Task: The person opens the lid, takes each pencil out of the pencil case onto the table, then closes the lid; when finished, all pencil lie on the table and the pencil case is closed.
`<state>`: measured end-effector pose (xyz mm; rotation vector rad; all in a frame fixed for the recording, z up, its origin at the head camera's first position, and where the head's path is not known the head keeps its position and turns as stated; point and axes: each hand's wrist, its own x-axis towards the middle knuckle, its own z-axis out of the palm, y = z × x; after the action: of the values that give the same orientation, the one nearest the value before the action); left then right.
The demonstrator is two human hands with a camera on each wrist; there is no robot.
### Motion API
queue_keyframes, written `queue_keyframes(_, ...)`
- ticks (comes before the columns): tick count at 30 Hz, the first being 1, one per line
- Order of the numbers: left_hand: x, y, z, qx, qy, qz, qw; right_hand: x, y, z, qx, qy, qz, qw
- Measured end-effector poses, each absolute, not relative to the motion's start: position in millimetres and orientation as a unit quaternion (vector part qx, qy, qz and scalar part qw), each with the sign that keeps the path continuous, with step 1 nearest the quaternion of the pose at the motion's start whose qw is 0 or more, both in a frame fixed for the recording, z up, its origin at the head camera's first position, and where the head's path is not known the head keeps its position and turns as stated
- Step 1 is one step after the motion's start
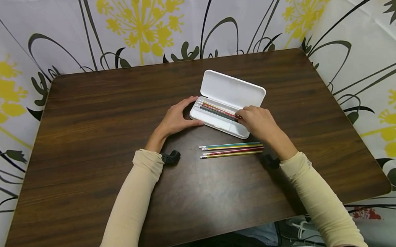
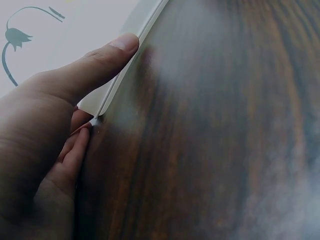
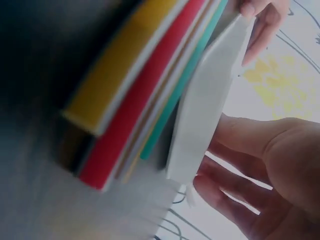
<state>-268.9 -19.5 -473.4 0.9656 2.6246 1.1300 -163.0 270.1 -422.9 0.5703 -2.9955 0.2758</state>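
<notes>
A white pencil case (image 1: 219, 126) lies with its lid (image 1: 233, 88) raised on the table, and a red pencil and darker pencils (image 1: 219, 111) lie lengthwise inside. My left hand (image 1: 175, 118) grips the case's left end, thumb (image 2: 107, 62) along the front edge and fingers at the far side. Over the right end of the case, my right hand (image 1: 259, 122) has its fingers curled down and pinches the end of a pencil; its fingertips are partly hidden. In the right wrist view, this hand (image 3: 280, 165) shows behind the case's front wall (image 3: 200, 105).
Several loose pencils (image 1: 232, 150) in yellow, red and teal lie side by side in front of the case, below my right wrist. The brown wooden table (image 1: 114, 106) reaches back to a flower-patterned cloth (image 1: 177, 25). Cables (image 1: 295, 235) hang beyond the front edge.
</notes>
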Motion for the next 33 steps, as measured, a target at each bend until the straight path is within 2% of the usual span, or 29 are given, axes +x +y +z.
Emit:
queue_keyframes(5, -268.1, -17.0, -473.7, 0.318, 0.869, 0.373, 0.066, -160.0, 272.8, -425.8, 0.161, -0.976, 0.135, 0.060)
queue_keyframes(11, -267.2, -12.2, -475.7, 0.322, 0.866, 0.375, 0.073, -153.4, 280.0, -425.3, 0.151, -0.968, 0.168, 0.111)
queue_keyframes(22, -269.9, -24.1, -469.6, 0.304, 0.874, 0.372, 0.067, -135.5, 297.3, -378.8, 0.172, -0.933, 0.232, 0.215)
queue_keyframes(33, -271.8, -15.0, -471.1, 0.316, 0.870, 0.371, 0.069, -96.7, 307.7, -369.6, 0.197, -0.920, 0.272, 0.200)
